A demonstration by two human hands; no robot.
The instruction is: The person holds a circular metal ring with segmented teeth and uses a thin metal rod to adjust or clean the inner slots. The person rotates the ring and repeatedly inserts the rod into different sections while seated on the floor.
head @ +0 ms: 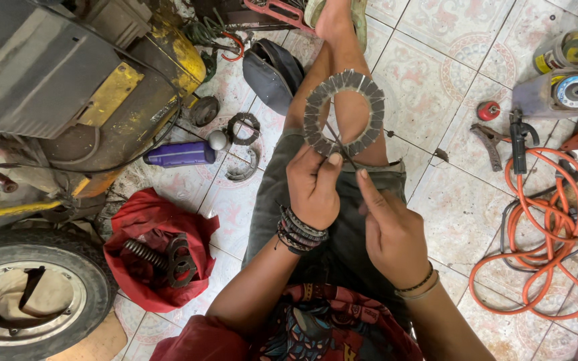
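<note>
The person sits on the tiled floor (463,200) with a grey ring-shaped friction plate (344,112) held up over the knee. The left hand (312,187) pinches the plate's lower rim between thumb and fingers. The right hand (389,227) grips a thin metal pick (342,147), its tip laid against the plate's segmented face. It looks like the scraping or checking step, working around the pads. The next stroke would call for a steady pinch and a small turn of the ring. A red cloth (158,244) with a spring and metal parts lies to the left, an orange hose (543,241) to the right.
</note>
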